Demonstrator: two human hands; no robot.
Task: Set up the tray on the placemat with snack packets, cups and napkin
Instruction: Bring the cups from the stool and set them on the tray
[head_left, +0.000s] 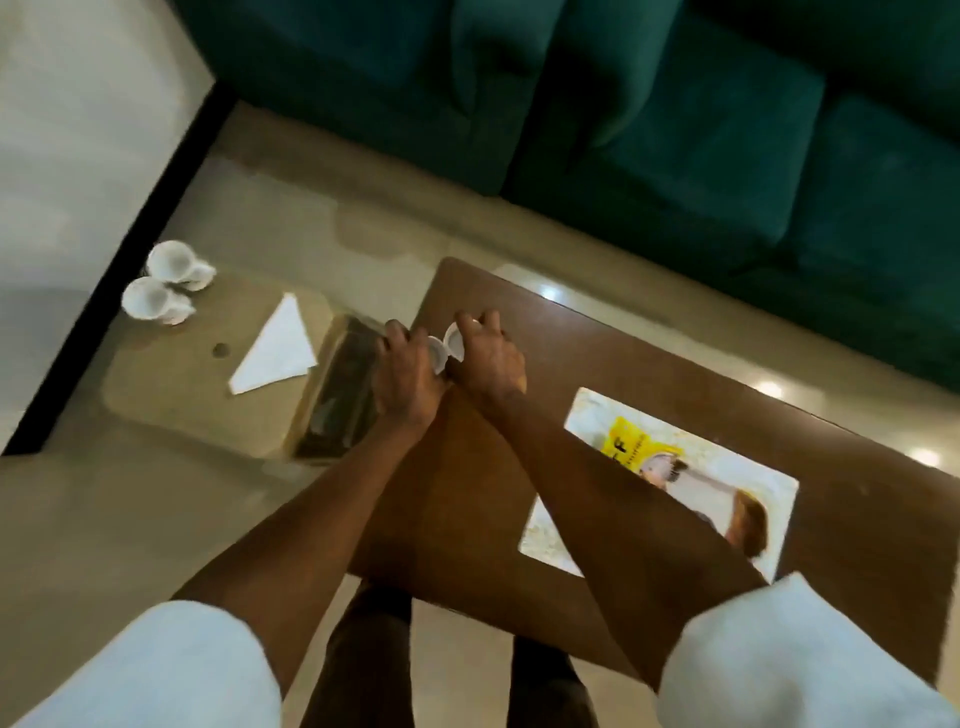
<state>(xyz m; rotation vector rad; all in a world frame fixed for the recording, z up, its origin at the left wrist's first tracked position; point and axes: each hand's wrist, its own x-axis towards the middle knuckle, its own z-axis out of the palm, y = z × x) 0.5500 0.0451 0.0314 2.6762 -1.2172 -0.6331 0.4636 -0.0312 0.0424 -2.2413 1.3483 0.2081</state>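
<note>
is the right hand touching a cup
Touching. The head view shows the right hand gripping a white cup from above.

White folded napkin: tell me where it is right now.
Head view, left side: the triangular folded white paper napkin lies flat on the pale table, between the white cups and the dark rectangular tray.

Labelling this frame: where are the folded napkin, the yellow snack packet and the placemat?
folded napkin (278, 348), head view, middle of the white triangle.
yellow snack packet (636, 441), head view, its yellow face.
placemat (589, 413), head view, bare upper-left corner.
</note>
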